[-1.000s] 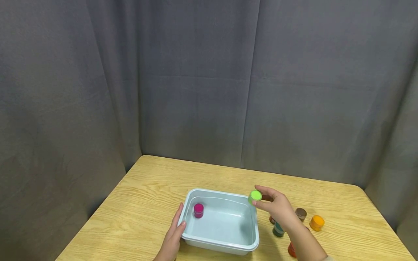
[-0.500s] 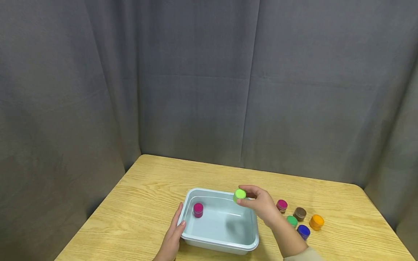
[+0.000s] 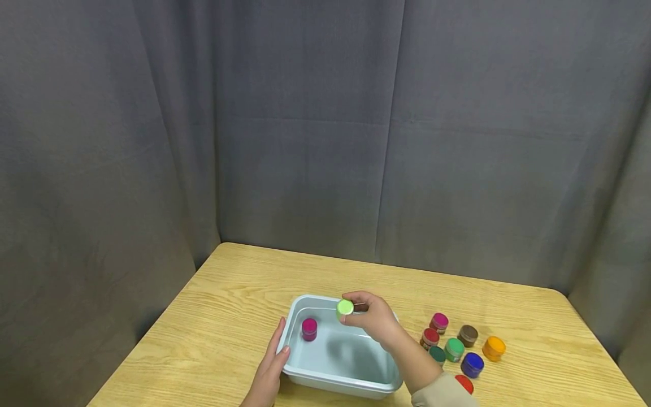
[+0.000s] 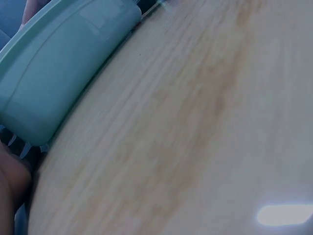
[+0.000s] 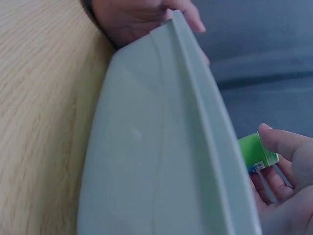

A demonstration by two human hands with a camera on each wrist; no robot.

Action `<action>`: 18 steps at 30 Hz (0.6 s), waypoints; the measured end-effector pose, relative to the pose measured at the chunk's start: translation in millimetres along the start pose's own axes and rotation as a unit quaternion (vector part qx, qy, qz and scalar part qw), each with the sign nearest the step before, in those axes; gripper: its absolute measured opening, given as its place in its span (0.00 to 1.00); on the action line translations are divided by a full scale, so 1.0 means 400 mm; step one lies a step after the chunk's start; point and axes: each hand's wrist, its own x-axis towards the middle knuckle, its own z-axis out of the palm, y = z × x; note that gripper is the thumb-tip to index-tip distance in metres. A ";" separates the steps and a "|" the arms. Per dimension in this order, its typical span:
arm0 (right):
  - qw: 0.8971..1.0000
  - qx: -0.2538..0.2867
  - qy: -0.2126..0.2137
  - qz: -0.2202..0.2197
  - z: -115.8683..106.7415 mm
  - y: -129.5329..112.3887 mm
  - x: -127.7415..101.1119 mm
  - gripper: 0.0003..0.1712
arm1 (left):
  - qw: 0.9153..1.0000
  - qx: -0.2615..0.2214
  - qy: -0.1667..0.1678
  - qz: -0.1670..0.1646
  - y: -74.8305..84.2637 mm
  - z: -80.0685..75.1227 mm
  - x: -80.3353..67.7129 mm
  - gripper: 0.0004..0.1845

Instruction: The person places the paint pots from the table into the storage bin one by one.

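Observation:
In the head view my right hand (image 3: 373, 319) pinches a small light-green paint jar (image 3: 344, 308) between thumb and fingers, above the far part of a pale blue plastic tub (image 3: 335, 382). The jar's green side and a bit of its label show in the right wrist view, beyond the tub's rim. My left hand (image 3: 267, 370) holds the tub's left side, thumb over the rim and fingers along the outside wall. A magenta jar (image 3: 309, 329) stands inside the tub toward the left. The left wrist view shows mostly tub wall and tabletop.
Right of the tub several jars stand grouped on the wooden table (image 3: 213, 322): magenta (image 3: 439, 323), dark red (image 3: 429, 338), brown (image 3: 467, 335), orange (image 3: 494, 348), green (image 3: 454, 349), dark green (image 3: 437, 355), blue (image 3: 472, 364) and red (image 3: 464, 384). Grey curtains (image 3: 305, 141) surround the table.
My right hand has carried the light-green jar leftward, from the tub's right rim to over its middle. Jars that the right arm covered now show. The left hand and tub stay put.

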 end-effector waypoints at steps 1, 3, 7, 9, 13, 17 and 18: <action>1.000 -0.001 -0.005 0.000 0.006 0.000 0.001 0.26 | 1.000 -0.001 -0.001 0.001 0.000 0.000 0.000 0.32; 1.000 -0.003 -0.011 -0.001 0.017 0.002 0.004 0.27 | 1.000 -0.002 -0.002 0.000 0.000 0.000 0.000 0.32; 1.000 -0.008 -0.024 -0.006 0.038 0.007 0.014 0.27 | 1.000 0.000 0.000 -0.005 0.001 0.000 -0.001 0.32; 1.000 -0.010 -0.028 -0.009 0.048 0.011 0.021 0.26 | 1.000 -0.001 0.002 -0.008 0.002 0.000 0.000 0.32; 0.999 -0.012 -0.032 -0.013 0.068 0.018 0.035 0.26 | 1.000 -0.004 -0.002 -0.011 0.002 -0.001 0.000 0.32; 0.999 -0.027 -0.037 -0.018 0.084 0.025 0.046 0.25 | 1.000 -0.007 -0.007 -0.014 0.003 -0.001 0.000 0.32; 0.998 -0.035 -0.038 -0.020 0.087 0.028 0.047 0.25 | 1.000 -0.008 -0.007 -0.014 0.003 -0.001 0.000 0.32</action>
